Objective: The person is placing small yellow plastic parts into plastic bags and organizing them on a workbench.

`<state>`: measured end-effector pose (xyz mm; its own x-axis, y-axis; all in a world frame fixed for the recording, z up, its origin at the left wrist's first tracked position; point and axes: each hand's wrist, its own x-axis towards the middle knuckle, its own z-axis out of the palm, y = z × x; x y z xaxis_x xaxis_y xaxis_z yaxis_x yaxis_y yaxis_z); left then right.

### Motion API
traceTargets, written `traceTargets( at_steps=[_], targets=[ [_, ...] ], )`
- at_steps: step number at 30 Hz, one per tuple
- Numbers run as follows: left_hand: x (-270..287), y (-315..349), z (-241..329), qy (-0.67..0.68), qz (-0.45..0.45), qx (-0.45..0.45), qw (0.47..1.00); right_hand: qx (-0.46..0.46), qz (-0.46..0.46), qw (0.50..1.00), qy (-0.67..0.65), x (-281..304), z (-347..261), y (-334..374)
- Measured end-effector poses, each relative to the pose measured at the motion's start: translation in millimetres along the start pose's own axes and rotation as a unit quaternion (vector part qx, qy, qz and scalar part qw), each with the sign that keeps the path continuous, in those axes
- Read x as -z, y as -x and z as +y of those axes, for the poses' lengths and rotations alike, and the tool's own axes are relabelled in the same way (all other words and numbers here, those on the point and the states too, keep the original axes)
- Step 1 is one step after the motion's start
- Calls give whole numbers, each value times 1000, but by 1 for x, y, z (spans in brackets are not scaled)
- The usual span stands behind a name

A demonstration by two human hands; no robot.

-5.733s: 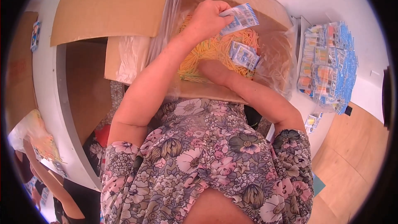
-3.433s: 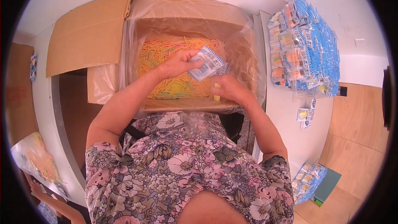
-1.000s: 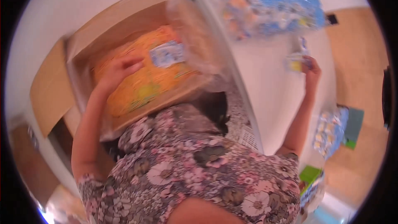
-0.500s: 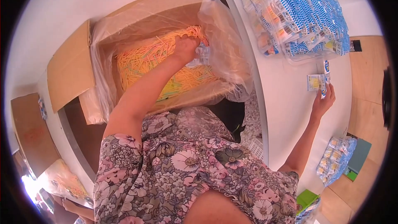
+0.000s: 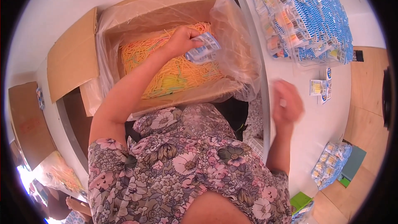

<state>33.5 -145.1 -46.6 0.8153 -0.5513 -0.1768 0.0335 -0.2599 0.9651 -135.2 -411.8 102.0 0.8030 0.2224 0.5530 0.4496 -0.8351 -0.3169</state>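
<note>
My left hand (image 5: 182,41) is closed on the edge of a clear packet (image 5: 204,49) with blue-and-white print, raised over an open cardboard box (image 5: 159,1). Beneath it, loose thin sticks (image 5: 166,74), mostly orange and yellow with some green, cover the bottom of the box, which a clear plastic bag lines. My right hand (image 5: 286,101) hovers over the white table near its box-side edge; it is curled and smeared by motion, so whether it holds anything cannot be made out. To its right, small filled packets (image 5: 318,88) lie overlapping on the table.
A clear tub (image 5: 304,63) heaped with blue-and-white packets stands at the table's far end. Nearer lies a blue bag of filled packets (image 5: 331,161) beside a grey-green box (image 5: 356,162). A raised cardboard flap (image 5: 72,58) sticks out left. Part of another person (image 5: 76,205) shows lower left.
My left hand has lifted the packet from the sticks. My right hand has left the small packets on the table and swung left toward the box.
</note>
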Motion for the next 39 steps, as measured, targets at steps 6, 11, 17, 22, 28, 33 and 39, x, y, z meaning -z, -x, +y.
traceTargets(
  at_steps=[6,11,17,22,28,33,39],
  targets=[
    [14,47,38,113,-9,-46,993,-146,-207,963,-93,-99,-35,-76],
    [28,64,26,78,22,-63,995,-148,-292,902,-282,-144,-25,-82],
    [53,77,11,77,162,-23,984,-303,-375,846,-228,-172,-14,-85],
    [72,81,6,170,220,-53,959,-292,-387,868,-110,-233,32,-68],
    [80,95,2,121,281,-39,951,107,-255,954,112,-226,-27,-76],
    [82,82,8,238,292,-124,918,209,-590,779,-32,-279,-78,-51],
    [89,85,10,257,308,-97,911,173,-615,769,22,-303,-99,-24]
  ],
)
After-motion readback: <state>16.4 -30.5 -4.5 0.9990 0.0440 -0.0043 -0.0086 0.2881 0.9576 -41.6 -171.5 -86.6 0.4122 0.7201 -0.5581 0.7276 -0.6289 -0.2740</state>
